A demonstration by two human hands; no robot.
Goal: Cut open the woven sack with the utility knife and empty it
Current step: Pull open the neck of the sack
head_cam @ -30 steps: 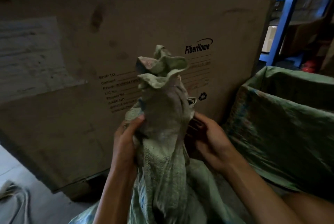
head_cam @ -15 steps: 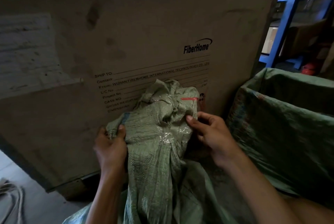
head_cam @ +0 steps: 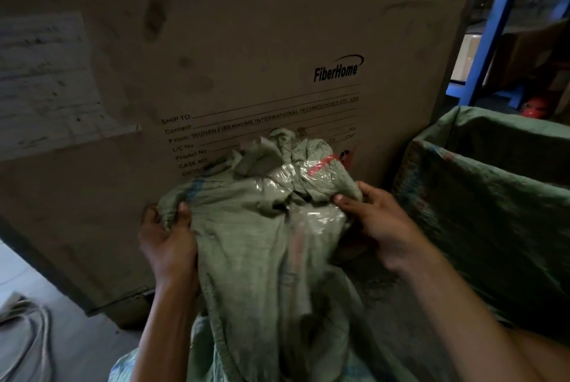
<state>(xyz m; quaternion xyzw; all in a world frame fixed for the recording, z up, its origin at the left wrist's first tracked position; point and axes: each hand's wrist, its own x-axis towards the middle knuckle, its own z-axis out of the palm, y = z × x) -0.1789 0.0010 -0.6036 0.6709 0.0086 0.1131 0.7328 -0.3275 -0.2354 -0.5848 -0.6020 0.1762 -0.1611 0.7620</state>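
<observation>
- Woven sack, green, centre of view, bunched top end held up in front of the big cardboard box.
- Left hand: grip clamped on the sack's left edge, thumb over the fabric, fingers curled behind it.
- Right hand: grip pinching the sack's right fold, thumb on the front, fingers wrapped behind the cloth.
- Sack top is crumpled into folds; shiny clear tape and a red strip sit on the upper right part, just above the right hand.
- Blue stripe visible on the sack near the upper left edge, just above the left hand.
- Rest of the sack hangs down between both forearms and runs out of the bottom of the view.
- Box carries "FiberHome" print and a shipping label block, partly hidden behind the sack top.
- Second green sack stands open to the right, near the right forearm.
- Blue rack at top right behind it.
- Pale cord on the floor at bottom left.
- No knife visible.
</observation>
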